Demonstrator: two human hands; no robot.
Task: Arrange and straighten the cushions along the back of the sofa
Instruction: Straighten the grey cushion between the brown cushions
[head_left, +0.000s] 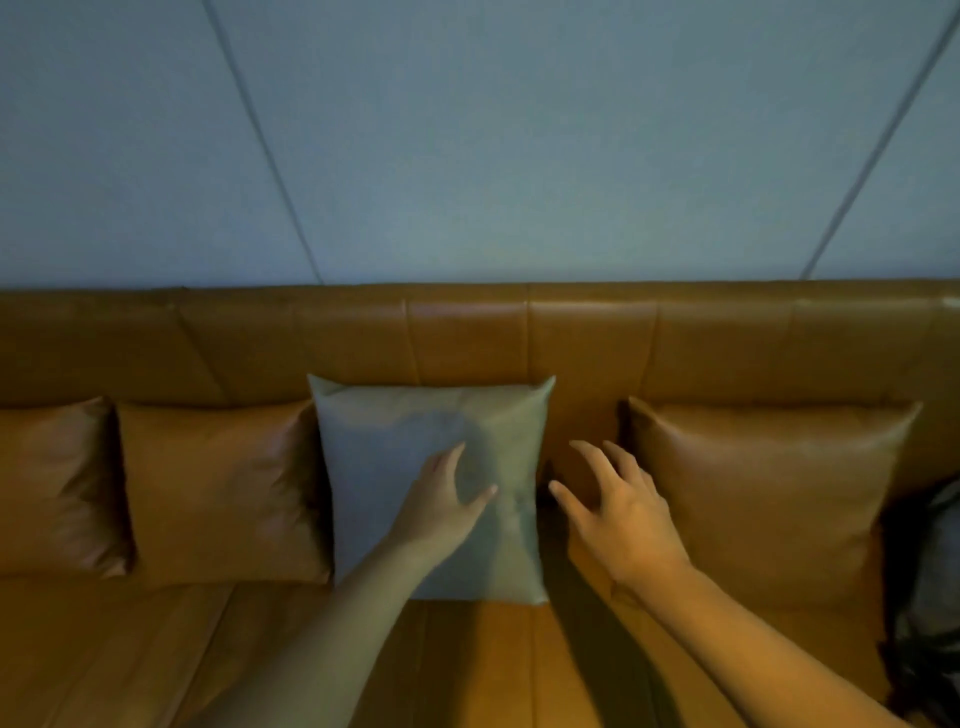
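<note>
Cushions flank the grey cushion (415, 467) under the open left hand (441, 506); right hand (618, 514) spread, empty, beside it.

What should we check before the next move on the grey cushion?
1. Grey cushion upright against the sofa backrest: ok.
2. Left hand on the grey cushion: ok, open over its front.
3. Right hand free: ok, open, holding nothing.
4. Spacing even: not ok, gap before the right tan cushion.
5. Left tan cushion beside the grey one: ok.
6. Dark object at right edge: cannot tell.
</note>
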